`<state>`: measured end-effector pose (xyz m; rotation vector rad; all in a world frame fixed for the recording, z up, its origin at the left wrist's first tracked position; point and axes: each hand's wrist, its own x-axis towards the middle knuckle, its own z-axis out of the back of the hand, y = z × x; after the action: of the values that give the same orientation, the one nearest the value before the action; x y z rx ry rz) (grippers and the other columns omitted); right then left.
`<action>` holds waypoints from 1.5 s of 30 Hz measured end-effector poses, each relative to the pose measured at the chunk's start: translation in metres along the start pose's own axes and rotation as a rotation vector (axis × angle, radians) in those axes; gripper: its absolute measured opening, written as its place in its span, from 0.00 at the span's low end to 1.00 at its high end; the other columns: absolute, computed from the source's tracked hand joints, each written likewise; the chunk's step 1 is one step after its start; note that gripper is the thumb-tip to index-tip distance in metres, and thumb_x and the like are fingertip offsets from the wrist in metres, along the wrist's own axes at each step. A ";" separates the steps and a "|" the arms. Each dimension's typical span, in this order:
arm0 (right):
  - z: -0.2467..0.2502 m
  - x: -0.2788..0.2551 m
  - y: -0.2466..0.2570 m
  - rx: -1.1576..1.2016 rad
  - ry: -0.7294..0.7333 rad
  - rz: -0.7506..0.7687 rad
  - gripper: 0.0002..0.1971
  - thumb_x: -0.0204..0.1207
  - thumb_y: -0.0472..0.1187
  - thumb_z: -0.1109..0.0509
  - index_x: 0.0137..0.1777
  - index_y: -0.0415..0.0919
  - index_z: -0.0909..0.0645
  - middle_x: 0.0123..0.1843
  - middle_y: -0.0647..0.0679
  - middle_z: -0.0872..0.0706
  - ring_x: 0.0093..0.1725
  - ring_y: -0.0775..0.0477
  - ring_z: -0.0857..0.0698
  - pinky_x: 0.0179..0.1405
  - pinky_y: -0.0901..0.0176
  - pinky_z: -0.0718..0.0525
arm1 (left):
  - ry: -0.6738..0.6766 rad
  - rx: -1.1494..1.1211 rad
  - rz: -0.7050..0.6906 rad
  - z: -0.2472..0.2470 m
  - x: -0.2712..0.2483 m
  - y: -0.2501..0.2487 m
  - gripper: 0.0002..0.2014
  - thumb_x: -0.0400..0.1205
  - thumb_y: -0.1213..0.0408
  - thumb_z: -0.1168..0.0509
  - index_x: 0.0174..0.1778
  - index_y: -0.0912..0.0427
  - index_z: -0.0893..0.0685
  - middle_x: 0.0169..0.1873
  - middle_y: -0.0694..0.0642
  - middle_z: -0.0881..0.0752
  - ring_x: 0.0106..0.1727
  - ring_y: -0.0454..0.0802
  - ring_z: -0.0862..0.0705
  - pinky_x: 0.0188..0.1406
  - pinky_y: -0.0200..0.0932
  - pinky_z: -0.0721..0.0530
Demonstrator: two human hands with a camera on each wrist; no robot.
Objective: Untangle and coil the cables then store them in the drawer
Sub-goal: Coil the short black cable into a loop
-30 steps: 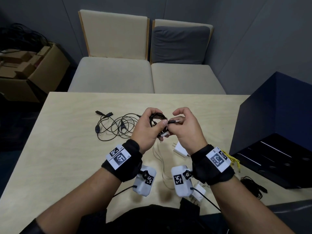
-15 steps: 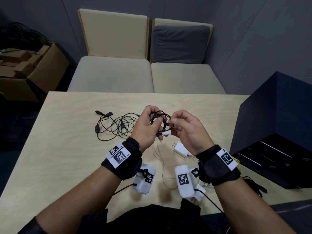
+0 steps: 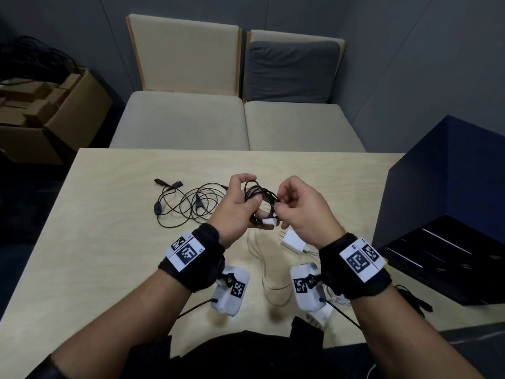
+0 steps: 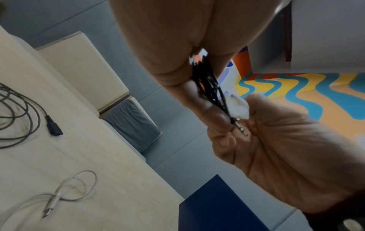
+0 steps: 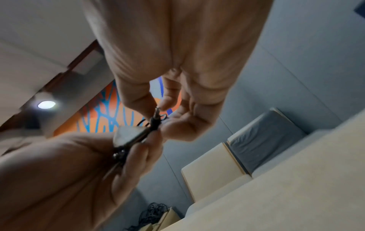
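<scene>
- Far left on the pale wooden table [image 3: 82,255], I am seeing a thin black cable [image 3: 188,206] lying in loose overlapping loops, with small plugs and an inline lump along it. I am judging it not yet coiled tight, so it is waiting its turn.
- My left hand [image 3: 235,206] is holding a small black coil [image 3: 262,203] in the air above the middle of the table, fingers curled round the bundled strands, a finger passing through the ring.
- The coil is looking like several rounds of thin, glossy wire with a white tag [image 3: 269,221] at its lower edge and a metal jack plug [image 4: 240,129] at its free end.
- My right hand [image 3: 300,212] is pinching that plug end between thumb and fingertips, just beside the coil. I am judging that I am tucking the tail in to finish this coil.
- Below my hands, a thin white cable [image 3: 262,269] is lying slack in long curves, near a boxy white charger [image 3: 293,242]. This one also is looking undone.
- On the right, the dark blue drawer unit [image 3: 442,187] is standing with a black drawer [image 3: 448,258] pulled open; I cannot tell whether anything is inside it.
- Near its front corner a small black bundle [image 3: 412,296] is lying on the table.
</scene>
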<state>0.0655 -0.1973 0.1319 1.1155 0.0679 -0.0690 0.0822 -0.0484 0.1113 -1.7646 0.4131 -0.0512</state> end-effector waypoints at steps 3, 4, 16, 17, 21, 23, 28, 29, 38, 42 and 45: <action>-0.002 -0.003 0.003 -0.152 0.047 0.033 0.10 0.71 0.34 0.30 0.43 0.48 0.27 0.41 0.45 0.17 0.25 0.45 0.17 0.23 0.58 0.19 | -0.001 0.038 0.020 0.001 0.001 0.000 0.07 0.87 0.74 0.47 0.59 0.61 0.31 0.45 0.57 0.21 0.31 0.47 0.17 0.33 0.46 0.11; -0.002 -0.003 0.003 -0.166 0.056 0.035 0.10 0.71 0.34 0.29 0.43 0.47 0.27 0.42 0.46 0.16 0.25 0.46 0.17 0.23 0.59 0.20 | -0.001 0.045 0.020 0.001 0.001 0.000 0.06 0.87 0.73 0.48 0.57 0.63 0.30 0.45 0.56 0.19 0.30 0.46 0.16 0.32 0.44 0.12; 0.016 0.007 -0.009 -0.592 0.099 0.097 0.08 0.77 0.35 0.33 0.52 0.44 0.15 0.42 0.52 0.13 0.42 0.51 0.20 0.44 0.63 0.25 | 0.001 -0.156 0.176 0.011 0.005 0.004 0.09 0.87 0.73 0.46 0.40 0.63 0.29 0.32 0.62 0.21 0.40 0.69 0.12 0.50 0.62 0.14; 0.015 0.008 -0.012 -0.617 0.079 0.104 0.08 0.78 0.36 0.33 0.53 0.44 0.14 0.45 0.51 0.13 0.46 0.51 0.20 0.47 0.63 0.25 | 0.014 -0.165 0.178 0.012 0.004 0.004 0.09 0.87 0.73 0.46 0.40 0.63 0.29 0.32 0.62 0.20 0.41 0.70 0.12 0.49 0.60 0.13; 0.006 0.009 -0.017 -0.567 -0.111 0.069 0.05 0.77 0.38 0.30 0.47 0.45 0.12 0.47 0.51 0.19 0.47 0.50 0.24 0.47 0.64 0.31 | 0.041 -0.199 0.163 0.011 0.002 0.006 0.09 0.87 0.74 0.46 0.41 0.64 0.28 0.34 0.62 0.19 0.43 0.69 0.11 0.43 0.51 0.11; 0.001 0.011 -0.018 -0.276 -0.163 -0.031 0.05 0.75 0.36 0.28 0.41 0.46 0.14 0.40 0.49 0.19 0.38 0.51 0.22 0.42 0.61 0.26 | 0.029 -0.207 0.143 0.010 0.001 0.007 0.09 0.88 0.73 0.48 0.43 0.64 0.26 0.36 0.60 0.20 0.42 0.68 0.11 0.41 0.49 0.10; -0.006 0.006 -0.003 0.513 -0.125 -0.212 0.08 0.79 0.25 0.36 0.41 0.35 0.21 0.34 0.41 0.17 0.30 0.45 0.19 0.34 0.53 0.14 | 0.018 -0.132 0.109 0.006 0.002 0.006 0.11 0.89 0.72 0.50 0.51 0.65 0.23 0.46 0.61 0.20 0.34 0.63 0.11 0.33 0.43 0.12; -0.006 0.006 -0.001 0.592 -0.098 -0.243 0.08 0.79 0.25 0.37 0.41 0.35 0.22 0.34 0.42 0.16 0.30 0.46 0.19 0.33 0.55 0.16 | 0.020 -0.117 0.099 0.005 0.002 0.006 0.11 0.88 0.72 0.50 0.52 0.65 0.22 0.47 0.61 0.20 0.34 0.62 0.11 0.33 0.43 0.12; -0.008 0.001 0.009 0.529 0.032 -0.278 0.11 0.77 0.23 0.42 0.40 0.36 0.23 0.29 0.40 0.19 0.27 0.45 0.22 0.31 0.56 0.23 | -0.104 0.124 0.001 -0.003 0.004 0.008 0.13 0.87 0.74 0.50 0.45 0.60 0.22 0.38 0.60 0.21 0.24 0.57 0.14 0.24 0.44 0.14; -0.013 -0.001 0.013 0.412 0.025 -0.206 0.07 0.77 0.28 0.37 0.39 0.36 0.21 0.35 0.37 0.16 0.28 0.43 0.20 0.32 0.57 0.24 | -0.168 0.249 -0.060 -0.002 0.006 0.008 0.13 0.86 0.74 0.50 0.44 0.58 0.22 0.38 0.61 0.20 0.23 0.58 0.15 0.23 0.43 0.15; -0.017 -0.002 0.011 0.320 0.026 -0.143 0.03 0.77 0.32 0.30 0.45 0.32 0.21 0.35 0.38 0.15 0.30 0.39 0.17 0.32 0.59 0.22 | -0.226 0.384 -0.130 0.001 0.011 0.011 0.12 0.84 0.74 0.48 0.45 0.59 0.20 0.36 0.60 0.16 0.29 0.60 0.14 0.22 0.42 0.16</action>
<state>0.0644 -0.1771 0.1342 1.4308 0.1639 -0.1983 0.0897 -0.0528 0.0988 -1.3965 0.1126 -0.0208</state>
